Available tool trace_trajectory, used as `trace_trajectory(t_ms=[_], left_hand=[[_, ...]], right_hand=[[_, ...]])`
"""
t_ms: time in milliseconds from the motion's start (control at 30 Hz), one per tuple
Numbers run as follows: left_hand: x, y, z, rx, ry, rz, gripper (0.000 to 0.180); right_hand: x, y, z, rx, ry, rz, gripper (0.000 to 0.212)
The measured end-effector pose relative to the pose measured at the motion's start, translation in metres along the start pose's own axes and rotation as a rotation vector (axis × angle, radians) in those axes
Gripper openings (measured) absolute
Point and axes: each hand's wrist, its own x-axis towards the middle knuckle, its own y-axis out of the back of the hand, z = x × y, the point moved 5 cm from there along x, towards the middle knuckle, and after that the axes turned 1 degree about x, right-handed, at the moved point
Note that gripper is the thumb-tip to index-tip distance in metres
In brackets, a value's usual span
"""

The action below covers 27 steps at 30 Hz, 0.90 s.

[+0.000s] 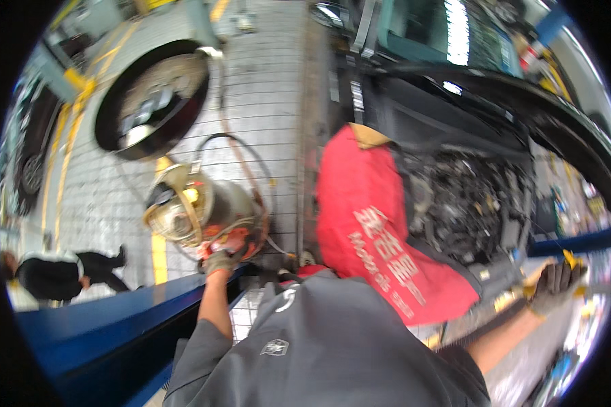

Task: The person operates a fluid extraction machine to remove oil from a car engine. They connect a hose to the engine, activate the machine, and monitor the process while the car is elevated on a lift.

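Note:
My left hand [223,262], in a grey work glove, is at the near side of a metal drum-shaped unit [232,203]. Its fingers close on an orange-red part [232,241] of that unit; motion blur softens the grip. A clear round bowl [176,218] and loose hoses sit around the unit's top. Far out to the right, my right hand [555,283], also gloved, appears closed around a yellow piece [573,259] whose kind I cannot make out. Between my arms, a red fender cover [363,203] with white lettering drapes over the side of a dark car.
The car's engine bay [465,203] lies exposed under a raised hood [557,115]. A large black round pan [153,98] stands at the far left. A blue beam [115,319] runs beside my left arm. Another person [58,275] is at the left edge.

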Motion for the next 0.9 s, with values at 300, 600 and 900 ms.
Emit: trace_trajectory(t_ms=[300, 600, 900], left_hand=[[0.0, -0.006, -0.001, -0.054, -0.071, 0.039, 0.078], [-0.058, -0.031, 0.01, -0.341, -0.142, 0.448, 0.05], [-0.112, -0.065, -0.001, -0.577, -0.092, 0.54, 0.043]], right_hand=[[-0.059, -0.241, 0.219, 0.566, -0.356, -0.216, 0.042], [-0.178, -0.483, 0.396, 0.565, -0.571, -0.756, 0.047], [-0.245, -0.538, 0.466, 0.343, -0.5, -0.999, 0.036]])
